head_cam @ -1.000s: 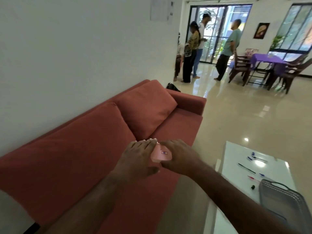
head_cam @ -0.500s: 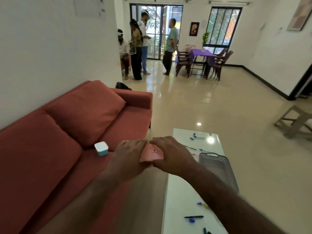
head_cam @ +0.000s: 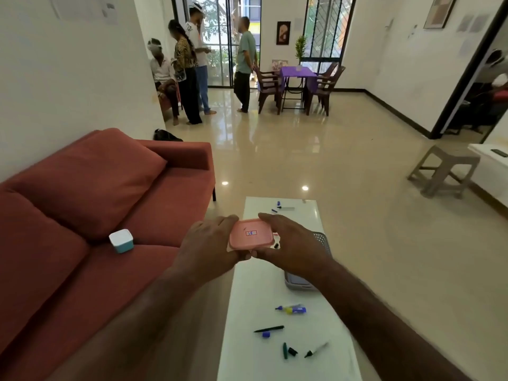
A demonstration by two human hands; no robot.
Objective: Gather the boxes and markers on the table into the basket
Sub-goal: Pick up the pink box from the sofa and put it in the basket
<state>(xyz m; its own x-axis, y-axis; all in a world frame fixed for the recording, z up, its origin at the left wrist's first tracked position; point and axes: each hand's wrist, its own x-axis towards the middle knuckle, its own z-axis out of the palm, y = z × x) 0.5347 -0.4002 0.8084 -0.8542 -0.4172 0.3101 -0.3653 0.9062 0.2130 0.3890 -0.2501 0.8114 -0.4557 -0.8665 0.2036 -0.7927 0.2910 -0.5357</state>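
Both hands, the left hand [head_cam: 206, 248] and right hand [head_cam: 291, 243], grip a pink box [head_cam: 251, 237] above the white table [head_cam: 247, 292], left of the gray basket [head_cam: 320, 239]. Pens [head_cam: 269, 329] lie scattered near and far. A blue box [head_cam: 121, 240] sits on the sofa [head_cam: 82, 270]. Nearly everything is left.

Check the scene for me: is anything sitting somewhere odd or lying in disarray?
Yes. A teal box with a white lid sits on the red sofa, not the white table. On the table, markers lie scattered with loose caps. Both hands hold the pink box above the table, beside the basket.
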